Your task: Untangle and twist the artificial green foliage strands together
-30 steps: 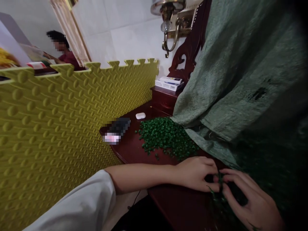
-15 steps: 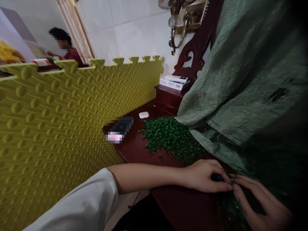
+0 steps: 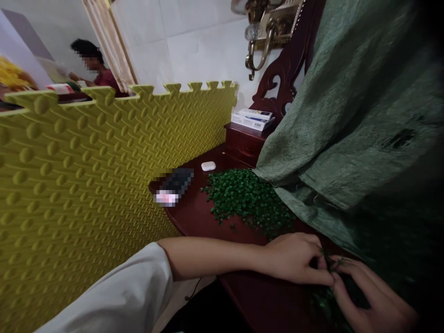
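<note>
The left hand (image 3: 294, 259) and right hand (image 3: 378, 293) pinch a green sprig (image 3: 335, 265) between them, toward the right of the worktop (image 3: 194, 219); probably light, pliant and easily torn, it wants a gentle mid-length hold.

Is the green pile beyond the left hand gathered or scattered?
Mostly gathered: the green pile lies massed on the tabletop, with a few loose pieces at its edge.

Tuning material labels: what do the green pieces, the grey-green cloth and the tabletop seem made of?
Green pieces: probably plastic, glossy; small bright highlights.
Grey-green cloth: woven, matte, perhaps plastic fibre; loose threads fray at the hole.
Tabletop: probably varnished wood, dark red-brown; soft sheen, no grain readable.
</note>
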A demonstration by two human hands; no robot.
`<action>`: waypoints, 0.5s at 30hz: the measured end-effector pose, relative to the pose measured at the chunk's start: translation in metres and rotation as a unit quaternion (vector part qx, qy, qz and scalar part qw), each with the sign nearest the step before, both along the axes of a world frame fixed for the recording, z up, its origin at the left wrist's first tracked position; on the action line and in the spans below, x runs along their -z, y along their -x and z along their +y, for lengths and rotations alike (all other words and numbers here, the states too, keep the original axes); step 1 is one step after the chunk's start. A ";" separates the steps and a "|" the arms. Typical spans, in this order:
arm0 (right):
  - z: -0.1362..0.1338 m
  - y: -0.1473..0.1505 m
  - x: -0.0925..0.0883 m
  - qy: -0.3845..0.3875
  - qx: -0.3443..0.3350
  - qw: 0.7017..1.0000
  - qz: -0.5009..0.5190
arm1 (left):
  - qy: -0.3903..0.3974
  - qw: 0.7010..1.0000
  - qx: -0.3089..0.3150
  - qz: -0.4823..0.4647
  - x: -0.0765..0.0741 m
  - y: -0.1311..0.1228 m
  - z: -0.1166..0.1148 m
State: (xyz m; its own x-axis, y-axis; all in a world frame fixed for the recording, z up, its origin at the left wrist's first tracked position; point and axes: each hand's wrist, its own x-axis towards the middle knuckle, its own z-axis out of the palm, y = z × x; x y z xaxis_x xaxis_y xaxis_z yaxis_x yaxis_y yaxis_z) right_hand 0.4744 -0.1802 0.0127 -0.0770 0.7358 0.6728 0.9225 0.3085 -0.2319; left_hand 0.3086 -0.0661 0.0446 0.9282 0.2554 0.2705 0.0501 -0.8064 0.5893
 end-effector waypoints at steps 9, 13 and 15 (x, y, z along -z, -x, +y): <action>-0.002 -0.006 0.002 -0.005 -0.006 0.999 -0.054 | 0.025 0.920 -0.332 -0.208 -0.037 0.139 -0.015; -0.005 -0.001 0.003 0.010 0.004 0.999 -0.039 | -0.002 0.621 -0.746 -0.239 -0.014 0.251 0.013; -0.005 -0.002 0.005 0.018 -0.002 0.999 -0.040 | 0.118 0.576 -0.778 -0.222 -0.001 0.288 0.029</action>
